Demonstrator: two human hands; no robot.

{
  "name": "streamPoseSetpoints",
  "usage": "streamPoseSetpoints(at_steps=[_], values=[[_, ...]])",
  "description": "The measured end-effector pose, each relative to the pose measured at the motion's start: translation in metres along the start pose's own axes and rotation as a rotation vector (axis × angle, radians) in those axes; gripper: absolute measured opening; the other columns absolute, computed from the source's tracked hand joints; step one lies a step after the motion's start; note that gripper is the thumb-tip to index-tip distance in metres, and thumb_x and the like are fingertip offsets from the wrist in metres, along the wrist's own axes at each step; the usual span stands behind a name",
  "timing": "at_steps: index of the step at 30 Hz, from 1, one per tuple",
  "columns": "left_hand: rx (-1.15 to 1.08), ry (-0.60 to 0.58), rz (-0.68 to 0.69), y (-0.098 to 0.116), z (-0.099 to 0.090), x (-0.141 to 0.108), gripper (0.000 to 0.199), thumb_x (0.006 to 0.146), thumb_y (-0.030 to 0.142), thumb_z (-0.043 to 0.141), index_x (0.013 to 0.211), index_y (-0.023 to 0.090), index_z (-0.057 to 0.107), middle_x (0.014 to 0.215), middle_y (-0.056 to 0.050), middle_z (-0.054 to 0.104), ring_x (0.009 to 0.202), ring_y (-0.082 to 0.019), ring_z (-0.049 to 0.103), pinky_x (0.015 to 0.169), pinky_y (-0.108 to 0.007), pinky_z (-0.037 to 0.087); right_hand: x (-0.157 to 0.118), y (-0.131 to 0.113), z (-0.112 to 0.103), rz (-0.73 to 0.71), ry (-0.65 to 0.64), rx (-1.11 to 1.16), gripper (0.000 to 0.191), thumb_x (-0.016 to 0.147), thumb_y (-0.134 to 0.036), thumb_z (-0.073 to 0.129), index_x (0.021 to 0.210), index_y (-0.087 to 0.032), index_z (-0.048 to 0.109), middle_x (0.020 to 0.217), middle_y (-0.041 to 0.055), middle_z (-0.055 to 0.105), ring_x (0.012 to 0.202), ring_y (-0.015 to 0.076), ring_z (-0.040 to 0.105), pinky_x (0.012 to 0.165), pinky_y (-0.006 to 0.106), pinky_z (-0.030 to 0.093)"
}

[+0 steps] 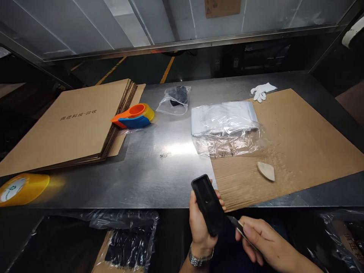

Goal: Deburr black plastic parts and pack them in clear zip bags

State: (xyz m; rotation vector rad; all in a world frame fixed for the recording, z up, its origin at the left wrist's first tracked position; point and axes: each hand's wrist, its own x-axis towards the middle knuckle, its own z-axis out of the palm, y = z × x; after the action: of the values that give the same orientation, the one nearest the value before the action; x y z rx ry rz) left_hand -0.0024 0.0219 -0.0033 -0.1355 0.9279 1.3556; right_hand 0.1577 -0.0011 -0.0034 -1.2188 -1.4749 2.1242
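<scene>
My left hand [199, 223] is wrapped round a black, hollow, oblong part [209, 204], tilted with its open recess toward me. In my right hand [260, 239] is a slim knife [241, 229], its tip pointing at the lower right side of the black part. Whether the blade touches the part I cannot tell. Just beyond both hands are the table's front edge and a flat cardboard sheet [301, 151]. A small pale wedge-shaped piece [266, 171] lies on that sheet, with crumbs scattered around it.
Flattened cartons [57, 125] are stacked at left, with an orange-and-blue tape dispenser [133, 116] against them. A yellow tape roll [24, 189] sits front left. Clear bags [224, 121], a bagged black item [179, 96] and a white glove [263, 91] lie farther back on the metal table [159, 170].
</scene>
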Motion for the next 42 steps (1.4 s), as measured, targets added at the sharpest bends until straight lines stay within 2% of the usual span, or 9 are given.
streamPoseSetpoints(at_steps=[2, 4, 9, 13, 17, 21, 30, 36, 42], values=[[-0.007, 0.037, -0.12, -0.002, 0.001, 0.003, 0.044, 0.089, 0.046, 0.036, 0.104, 0.013, 0.06, 0.067, -0.005, 0.06, 0.052, -0.013, 0.056, 0.05, -0.023, 0.048, -0.002, -0.011, -0.003, -0.133, 0.147, -0.265, 0.029, 0.092, -0.044, 0.04, 0.087, -0.019, 0.055, 0.069, 0.0005, 0.058, 0.062, 0.0112, 0.052, 0.057, 0.021, 0.039], [0.002, 0.047, -0.222, -0.006, 0.001, 0.005, 0.044, 0.089, 0.046, 0.035, 0.102, 0.012, 0.061, 0.066, -0.005, 0.061, 0.05, -0.013, 0.056, 0.047, -0.023, 0.047, -0.001, -0.021, -0.004, -0.241, 0.209, -0.452, 0.019, 0.092, -0.034, 0.044, 0.087, -0.02, 0.056, 0.079, 0.0023, 0.06, 0.072, 0.0135, 0.053, 0.064, 0.023, 0.039], [-0.012, 0.038, -0.362, -0.018, 0.002, 0.004, 0.047, 0.088, 0.047, 0.038, 0.089, 0.008, 0.065, 0.062, -0.007, 0.062, 0.05, -0.014, 0.057, 0.05, -0.023, 0.046, 0.009, -0.028, -0.002, -0.412, 0.138, -0.682, 0.014, 0.09, -0.02, 0.044, 0.084, -0.02, 0.057, 0.068, -0.0009, 0.057, 0.061, 0.0114, 0.05, 0.058, 0.023, 0.034], [0.0, 0.054, -0.373, -0.022, 0.003, 0.0, 0.047, 0.086, 0.048, 0.043, 0.084, 0.007, 0.066, 0.064, -0.008, 0.063, 0.055, -0.014, 0.058, 0.058, -0.023, 0.047, 0.013, -0.028, 0.001, -0.418, 0.12, -0.828, 0.012, 0.09, -0.025, 0.048, 0.086, -0.021, 0.058, 0.07, -0.0015, 0.06, 0.061, 0.0129, 0.053, 0.057, 0.025, 0.034], [-0.029, 0.017, -0.373, -0.021, 0.003, -0.002, 0.047, 0.087, 0.047, 0.043, 0.084, 0.006, 0.066, 0.065, -0.009, 0.064, 0.059, -0.015, 0.059, 0.062, -0.024, 0.047, 0.008, -0.033, 0.002, -0.477, 0.176, -0.934, 0.034, 0.094, -0.043, 0.035, 0.09, -0.018, 0.058, 0.074, 0.003, 0.06, 0.066, 0.0167, 0.054, 0.058, 0.027, 0.036], [-0.069, 0.008, -0.429, -0.02, 0.001, 0.002, 0.046, 0.087, 0.048, 0.042, 0.084, 0.008, 0.065, 0.064, -0.008, 0.063, 0.055, -0.014, 0.058, 0.056, -0.023, 0.046, 0.001, -0.032, -0.001, -0.552, 0.295, -1.057, 0.035, 0.096, -0.034, 0.027, 0.091, -0.017, 0.057, 0.072, 0.004, 0.056, 0.063, 0.0173, 0.05, 0.057, 0.029, 0.036], [0.005, 0.032, -0.398, -0.019, -0.002, 0.004, 0.047, 0.087, 0.049, 0.039, 0.091, 0.009, 0.064, 0.064, -0.006, 0.063, 0.05, -0.014, 0.057, 0.049, -0.022, 0.044, -0.004, -0.032, -0.008, -0.455, 0.179, -0.92, 0.029, 0.097, -0.031, 0.029, 0.089, -0.018, 0.055, 0.075, 0.0034, 0.059, 0.068, 0.0156, 0.055, 0.061, 0.026, 0.04], [0.026, -0.004, -0.391, -0.024, -0.002, 0.002, 0.049, 0.084, 0.052, 0.045, 0.075, 0.008, 0.066, 0.063, -0.007, 0.063, 0.055, -0.013, 0.057, 0.057, -0.023, 0.045, 0.005, -0.032, -0.001, -0.389, 0.073, -0.801, 0.005, 0.089, -0.02, 0.049, 0.088, -0.02, 0.054, 0.078, -0.0003, 0.059, 0.067, 0.0127, 0.053, 0.059, 0.024, 0.036], [0.091, 0.057, -0.378, -0.03, -0.002, 0.0, 0.05, 0.082, 0.052, 0.048, 0.065, 0.008, 0.064, 0.061, -0.008, 0.062, 0.057, -0.013, 0.056, 0.059, -0.022, 0.045, 0.011, -0.024, -0.003, -0.379, 0.02, -0.891, 0.011, 0.089, -0.021, 0.049, 0.08, -0.021, 0.055, 0.07, -0.0023, 0.058, 0.062, 0.012, 0.052, 0.057, 0.025, 0.032]])
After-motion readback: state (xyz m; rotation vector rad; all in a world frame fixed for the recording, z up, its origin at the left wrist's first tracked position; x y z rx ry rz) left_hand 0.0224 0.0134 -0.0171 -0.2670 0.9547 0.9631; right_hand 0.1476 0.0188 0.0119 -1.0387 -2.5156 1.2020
